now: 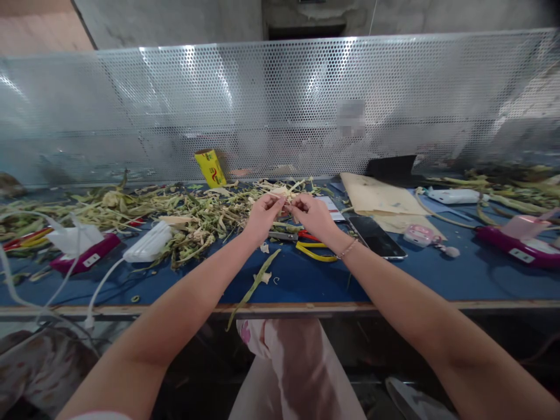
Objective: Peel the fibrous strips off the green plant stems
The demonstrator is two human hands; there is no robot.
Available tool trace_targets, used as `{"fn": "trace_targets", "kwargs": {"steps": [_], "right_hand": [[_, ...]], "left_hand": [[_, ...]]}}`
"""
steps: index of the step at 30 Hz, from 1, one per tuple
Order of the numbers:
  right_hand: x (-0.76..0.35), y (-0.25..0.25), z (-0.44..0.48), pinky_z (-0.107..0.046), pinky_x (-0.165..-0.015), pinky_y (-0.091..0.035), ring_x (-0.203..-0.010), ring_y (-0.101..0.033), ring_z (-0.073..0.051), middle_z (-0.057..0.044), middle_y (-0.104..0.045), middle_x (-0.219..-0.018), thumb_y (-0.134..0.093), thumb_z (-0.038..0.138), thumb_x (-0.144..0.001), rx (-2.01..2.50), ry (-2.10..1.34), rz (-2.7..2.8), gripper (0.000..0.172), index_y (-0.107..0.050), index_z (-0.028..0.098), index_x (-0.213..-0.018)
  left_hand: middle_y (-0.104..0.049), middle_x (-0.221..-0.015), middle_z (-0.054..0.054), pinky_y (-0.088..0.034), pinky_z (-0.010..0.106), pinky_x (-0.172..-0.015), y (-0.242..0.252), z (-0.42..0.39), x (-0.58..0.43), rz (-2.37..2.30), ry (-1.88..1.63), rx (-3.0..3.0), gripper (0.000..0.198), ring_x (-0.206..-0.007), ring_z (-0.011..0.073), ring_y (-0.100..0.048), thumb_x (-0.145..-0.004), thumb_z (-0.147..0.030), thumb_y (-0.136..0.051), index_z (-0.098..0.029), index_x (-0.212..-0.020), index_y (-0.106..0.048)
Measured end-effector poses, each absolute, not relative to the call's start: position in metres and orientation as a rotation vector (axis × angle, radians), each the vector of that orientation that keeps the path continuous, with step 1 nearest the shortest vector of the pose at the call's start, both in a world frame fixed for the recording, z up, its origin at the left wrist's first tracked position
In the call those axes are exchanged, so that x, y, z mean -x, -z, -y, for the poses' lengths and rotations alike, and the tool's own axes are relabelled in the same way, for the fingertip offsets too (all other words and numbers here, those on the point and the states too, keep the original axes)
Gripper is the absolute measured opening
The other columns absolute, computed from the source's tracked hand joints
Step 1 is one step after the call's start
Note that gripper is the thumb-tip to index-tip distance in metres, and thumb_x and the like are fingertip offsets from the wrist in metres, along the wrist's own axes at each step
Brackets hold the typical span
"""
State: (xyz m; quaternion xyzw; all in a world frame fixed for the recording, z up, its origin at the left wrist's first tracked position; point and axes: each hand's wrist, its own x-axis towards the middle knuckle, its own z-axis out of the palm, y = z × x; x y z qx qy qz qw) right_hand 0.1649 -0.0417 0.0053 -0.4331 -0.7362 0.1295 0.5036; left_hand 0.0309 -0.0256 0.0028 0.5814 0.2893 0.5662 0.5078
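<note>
My left hand (264, 214) and my right hand (313, 214) meet above the blue table, fingertips pinched close together. Between them shows a pale, dry plant piece (280, 191), its exact shape partly covered by the fingers. Just below the hands lie scissors (315, 252) with yellow and red handles, their blades pointing left. A long green-brown leaf strip (254, 284) hangs over the table's front edge. Left of and behind my hands spreads a heap of dried stems and leaves (205, 216).
A perforated metal screen (245, 105) closes off the back. To the right are a black phone (377, 236), brown paper (380, 195) and a pink case (419, 234). On the left stand a white power bank (149, 241) with a cable and a purple tissue box (87, 256). A yellow packet (210, 168) leans behind.
</note>
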Motion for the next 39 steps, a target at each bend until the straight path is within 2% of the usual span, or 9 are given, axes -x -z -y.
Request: {"fn": "trace_targets", "kwargs": {"steps": [6, 14, 19, 24, 32, 39], "right_hand": [[-0.165, -0.003, 0.042, -0.024, -0.052, -0.037, -0.052, -0.047, -0.01, 0.001, -0.053, -0.057, -0.052, 0.022, -0.073, 1.007, -0.279, 1.81, 0.007, -0.051, 0.018, -0.067], [-0.166, -0.002, 0.041, -0.025, -0.056, -0.038, -0.055, -0.049, -0.012, 0.0, -0.056, -0.059, -0.054, 0.021, -0.072, 1.016, -0.164, 1.845, 0.004, -0.054, 0.019, -0.069], [-0.168, 0.0, 0.041, -0.026, -0.06, -0.039, -0.059, -0.05, -0.014, 0.0, -0.055, -0.06, -0.052, 0.016, -0.072, 0.996, -0.022, 1.87, 0.005, -0.055, 0.019, -0.071], [-0.169, 0.001, 0.039, -0.028, -0.061, -0.039, -0.062, -0.05, -0.015, -0.002, -0.056, -0.064, -0.05, 0.018, -0.074, 0.993, 0.066, 1.88, 0.007, -0.056, 0.02, -0.073], [-0.168, 0.002, 0.04, -0.028, -0.059, -0.039, -0.061, -0.049, -0.015, -0.002, -0.055, -0.061, -0.049, 0.016, -0.073, 0.987, 0.077, 1.878, 0.01, -0.058, 0.019, -0.075], [-0.164, 0.001, 0.043, -0.026, -0.059, -0.038, -0.06, -0.049, -0.015, 0.0, -0.052, -0.058, -0.05, 0.014, -0.071, 0.988, 0.043, 1.875, 0.009, -0.057, 0.019, -0.073]], "left_hand": [[-0.058, -0.072, 0.0, -0.046, 0.026, -0.072, 0.002, 0.017, -0.029, -0.713, -1.443, -1.482, 0.025, -0.069, 0.0091, -0.054, -0.066, -0.038, -0.064, -0.015, -0.071, -0.055], [-0.056, -0.067, -0.001, -0.04, 0.022, -0.066, 0.008, 0.01, -0.027, -0.767, -1.535, -1.597, 0.02, -0.065, 0.0079, -0.049, -0.069, -0.036, -0.061, -0.016, -0.069, -0.056], [-0.058, -0.066, 0.0, -0.042, 0.025, -0.072, 0.003, 0.014, -0.028, -0.636, -1.488, -1.521, 0.02, -0.069, 0.0102, -0.054, -0.07, -0.036, -0.06, -0.017, -0.065, -0.058], [-0.063, -0.069, 0.004, -0.046, 0.029, -0.073, -0.005, 0.021, -0.028, -0.621, -1.431, -1.316, 0.033, -0.07, 0.0136, -0.059, -0.073, -0.047, -0.051, -0.017, -0.066, -0.06], [-0.061, -0.063, -0.001, -0.047, 0.025, -0.067, -0.006, 0.027, -0.031, -0.657, -1.35, -1.34, 0.02, -0.063, 0.0091, -0.056, -0.056, -0.03, -0.071, -0.015, -0.065, -0.06], [-0.06, -0.061, -0.001, -0.044, 0.023, -0.061, -0.003, 0.023, -0.031, -0.692, -1.374, -1.374, 0.02, -0.059, 0.0075, -0.053, -0.056, -0.03, -0.071, -0.014, -0.065, -0.063]]}}
